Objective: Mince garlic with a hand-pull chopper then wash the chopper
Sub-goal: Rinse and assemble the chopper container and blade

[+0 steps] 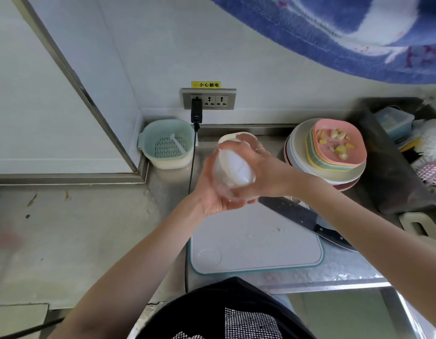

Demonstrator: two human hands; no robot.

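Note:
The white hand-pull chopper (233,167) is held up in the air above the white cutting board (256,243). My left hand (212,192) cups its clear bowl from below, fingers curled round it. From the right, my right hand (258,172) grips the white lid over the top. Motion blur hides the chopper's contents. Garlic cloves (338,143) lie on a pink plate (354,155) at the top of a plate stack at the right.
A dark knife (307,220) lies across the board's right edge. A pale green strainer basket (166,144) stands at the back left, beside a wall socket (208,99) with a black cable. Brushes (430,167) and a dark rack sit at the far right.

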